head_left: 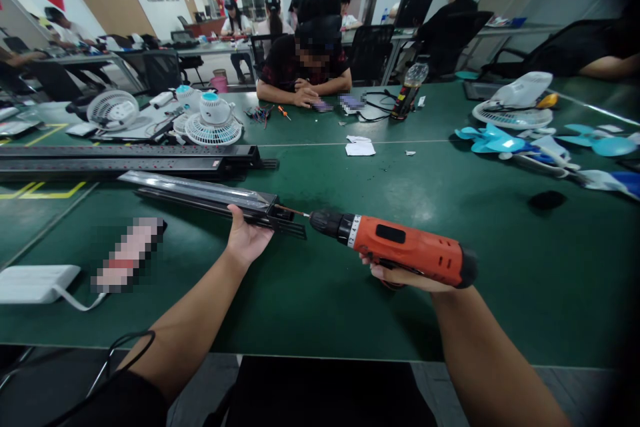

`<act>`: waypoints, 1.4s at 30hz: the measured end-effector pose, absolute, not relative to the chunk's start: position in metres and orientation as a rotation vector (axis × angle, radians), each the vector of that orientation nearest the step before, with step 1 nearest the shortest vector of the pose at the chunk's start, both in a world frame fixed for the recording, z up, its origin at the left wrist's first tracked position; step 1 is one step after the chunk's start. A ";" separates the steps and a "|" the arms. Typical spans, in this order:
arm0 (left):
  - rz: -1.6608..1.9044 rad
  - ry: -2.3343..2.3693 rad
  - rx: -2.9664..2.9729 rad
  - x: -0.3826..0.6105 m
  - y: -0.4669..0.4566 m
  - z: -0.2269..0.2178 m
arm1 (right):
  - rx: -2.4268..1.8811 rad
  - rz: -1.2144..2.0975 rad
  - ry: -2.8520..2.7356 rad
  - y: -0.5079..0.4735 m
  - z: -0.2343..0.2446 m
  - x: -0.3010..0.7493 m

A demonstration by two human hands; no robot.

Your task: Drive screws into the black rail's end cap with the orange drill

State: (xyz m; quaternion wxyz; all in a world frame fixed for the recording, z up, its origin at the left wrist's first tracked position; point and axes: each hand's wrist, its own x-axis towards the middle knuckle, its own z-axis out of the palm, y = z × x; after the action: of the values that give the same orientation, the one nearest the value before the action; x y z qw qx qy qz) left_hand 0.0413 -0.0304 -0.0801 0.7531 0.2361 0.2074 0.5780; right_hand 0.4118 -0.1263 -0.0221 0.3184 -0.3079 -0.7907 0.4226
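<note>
My right hand (400,275) grips an orange cordless drill (400,248) from below, held level. Its black chuck and thin bit point left at the end of a long black and silver metal strip unit (200,195) lying on the green table (350,307). My left hand (246,235) holds the near end of that unit from beneath, fingers wrapped under its edge. The bit tip sits at the unit's end face.
Two longer black strip units (125,161) lie behind. Small white fans (213,121) stand at the back left, blue fan blades (493,140) and a fan grille at right. A white box with cable (35,282) lies near left. A person works opposite; a bottle (409,90) stands nearby.
</note>
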 end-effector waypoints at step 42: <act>1.233 0.413 0.502 0.039 -0.029 -0.081 | -0.848 0.523 -2.067 -0.132 -0.016 0.396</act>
State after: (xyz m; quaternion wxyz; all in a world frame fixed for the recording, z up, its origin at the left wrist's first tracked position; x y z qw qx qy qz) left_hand 0.0386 -0.0285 -0.0811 0.7667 0.2313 0.1902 0.5680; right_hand 0.3962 -0.1321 -0.0162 0.4111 -0.3368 -0.8212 0.2080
